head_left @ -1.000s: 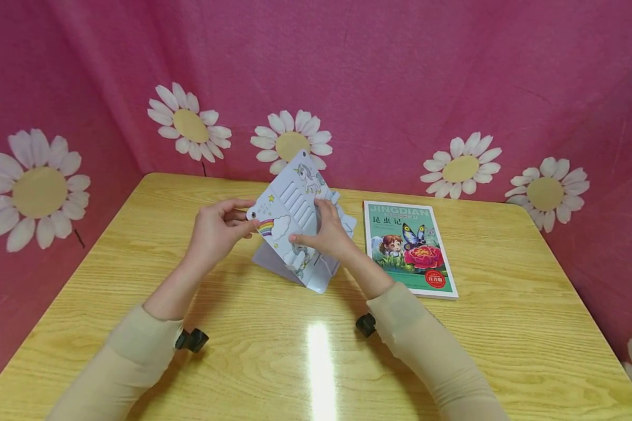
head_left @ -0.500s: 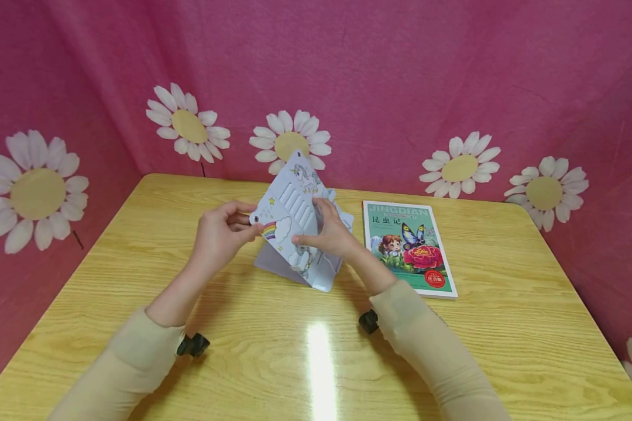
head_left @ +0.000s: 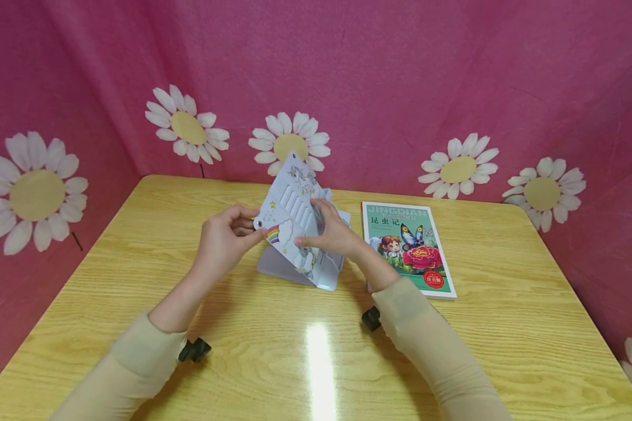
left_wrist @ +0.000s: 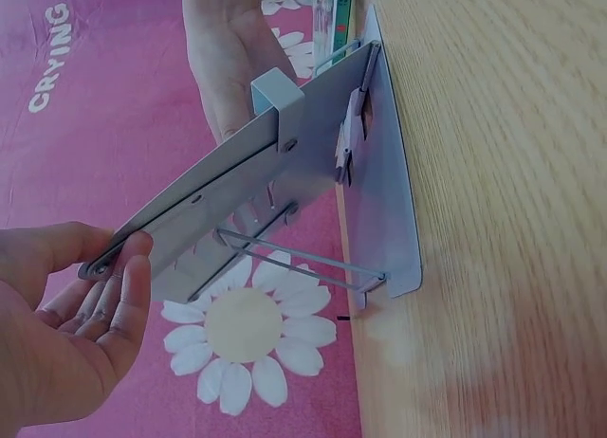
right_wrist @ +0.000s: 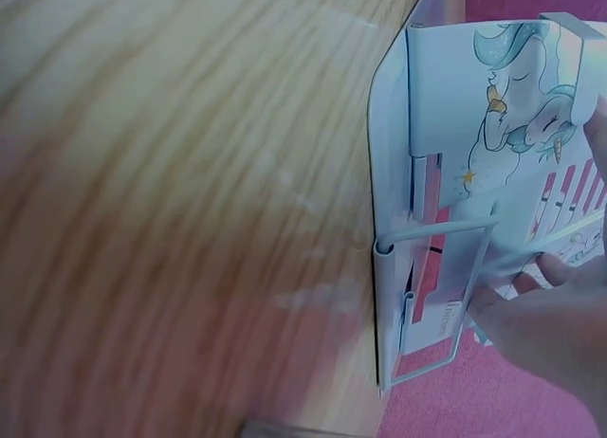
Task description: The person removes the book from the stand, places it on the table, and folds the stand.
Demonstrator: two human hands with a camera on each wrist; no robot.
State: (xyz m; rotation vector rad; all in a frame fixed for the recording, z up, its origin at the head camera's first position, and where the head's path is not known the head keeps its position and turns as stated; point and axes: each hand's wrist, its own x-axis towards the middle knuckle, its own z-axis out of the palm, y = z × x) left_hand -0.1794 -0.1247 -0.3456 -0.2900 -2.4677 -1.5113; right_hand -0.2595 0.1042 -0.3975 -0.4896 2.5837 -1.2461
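A white metal book stand (head_left: 293, 202) with unicorn, rainbow and cloud prints stands tilted on the table. My left hand (head_left: 223, 240) pinches its upper left corner between thumb and fingers. My right hand (head_left: 337, 233) is spread over the front panel, thumb near the lower left clip and fingers toward the far side. From behind, the left wrist view shows a wire support (left_wrist: 299, 256) running between the panel and the base plate (left_wrist: 387, 196), which rests on the table. A wire page holder (right_wrist: 438, 229) sticks out at the lower front in the right wrist view.
Right of the stand lies a green-covered book (head_left: 390, 275) with a butterfly and rose picture, flat on the wooden table (head_left: 505, 327). A pink cloth (head_left: 379, 76) with white daisies hangs behind the table and at both sides.
The stand's panel has turned a little, its upper left corner shifting right and down and its top moving slightly left. My left hand has moved with that corner; the book stays put.
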